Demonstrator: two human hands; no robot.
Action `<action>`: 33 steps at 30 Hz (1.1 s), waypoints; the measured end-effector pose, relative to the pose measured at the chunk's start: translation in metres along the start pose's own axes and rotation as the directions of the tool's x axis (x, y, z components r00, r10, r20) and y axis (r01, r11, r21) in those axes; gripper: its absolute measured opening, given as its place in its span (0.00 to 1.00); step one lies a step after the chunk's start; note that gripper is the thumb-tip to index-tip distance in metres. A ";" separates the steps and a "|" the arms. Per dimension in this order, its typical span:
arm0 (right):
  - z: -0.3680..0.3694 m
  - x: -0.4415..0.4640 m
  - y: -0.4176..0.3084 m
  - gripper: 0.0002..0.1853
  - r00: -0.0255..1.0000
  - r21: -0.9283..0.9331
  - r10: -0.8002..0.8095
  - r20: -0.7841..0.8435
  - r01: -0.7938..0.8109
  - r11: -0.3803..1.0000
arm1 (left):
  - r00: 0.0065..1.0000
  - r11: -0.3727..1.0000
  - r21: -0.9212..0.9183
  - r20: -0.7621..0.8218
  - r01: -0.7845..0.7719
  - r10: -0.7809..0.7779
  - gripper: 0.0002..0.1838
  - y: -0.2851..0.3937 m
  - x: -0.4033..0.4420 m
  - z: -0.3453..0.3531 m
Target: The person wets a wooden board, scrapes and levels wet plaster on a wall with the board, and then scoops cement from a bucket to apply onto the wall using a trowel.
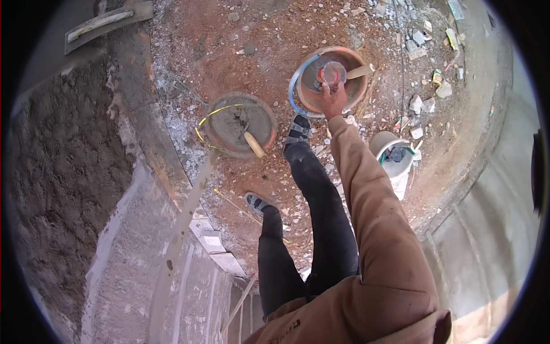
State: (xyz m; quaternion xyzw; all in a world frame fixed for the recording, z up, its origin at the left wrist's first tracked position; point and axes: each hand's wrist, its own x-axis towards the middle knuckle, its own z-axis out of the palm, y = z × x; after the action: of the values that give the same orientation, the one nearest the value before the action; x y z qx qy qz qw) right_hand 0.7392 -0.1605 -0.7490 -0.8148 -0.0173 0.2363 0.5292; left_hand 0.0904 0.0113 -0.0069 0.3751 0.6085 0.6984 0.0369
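My right hand (333, 103) reaches out in a brown sleeve, its fingers closed round a clear round cup (333, 73) with red on it. The cup is over a wide orange basin (361, 94) that has grey contents and a blue band along its left side. A tool with a pale wooden handle (360, 71) rests in this basin, beside the cup. To the left, a second basin (270, 117) holds grey mortar (229, 123), with another wooden handle (254, 145) sticking out over its rim. My left hand is not in view.
A white bucket (399, 184) with grey and green contents stands right of my sleeve. Stones and litter lie at the upper right. A rough grey wall (69, 155) fills the left side, with a long trowel-like tool (109, 24) above. My feet are on reddish rubble ground.
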 end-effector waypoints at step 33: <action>-0.103 -0.781 -0.634 0.07 -0.337 0.434 -0.390 0.857 0.881 0.191 | 0.620 0.939 0.022 0.746 0.344 -0.245 0.46 -0.087 0.125 -0.337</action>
State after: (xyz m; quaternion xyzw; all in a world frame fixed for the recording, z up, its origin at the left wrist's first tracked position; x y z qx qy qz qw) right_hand 0.2277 -0.1871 0.1231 -0.4073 -0.8431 0.2616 0.2341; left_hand -0.2263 -0.1799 -0.0162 0.5171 0.5500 0.5067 0.4164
